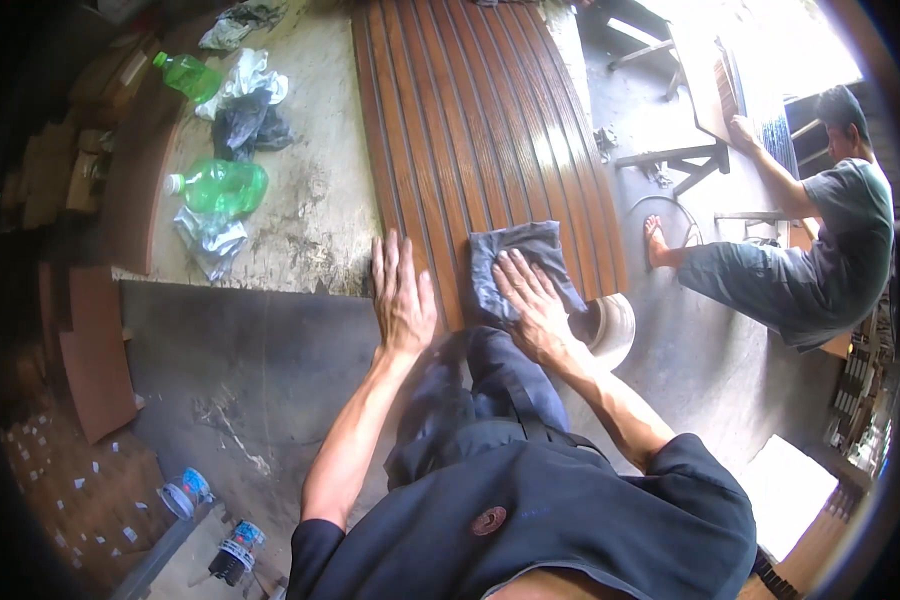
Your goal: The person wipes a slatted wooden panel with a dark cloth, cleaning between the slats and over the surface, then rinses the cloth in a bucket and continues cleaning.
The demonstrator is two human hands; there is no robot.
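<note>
A brown, grooved wooden panel (460,120) lies lengthwise on the worktable, its near end close to my body. My right hand (533,300) rests flat on a folded dark grey-blue cloth (488,250), fingers stretched out, pressing it against the panel's near end. The cloth spreads out past my fingers on both sides. At the panel's left edge lies my left hand (403,300), its fingers extended forward and nothing in it.
Two green plastic bottles (225,187) and crumpled rags (250,110) lie on the worn worktable (310,220) to the left. A round pale bucket (615,330) stands under the panel's right corner. At right, another person (840,220) sits working at a bench.
</note>
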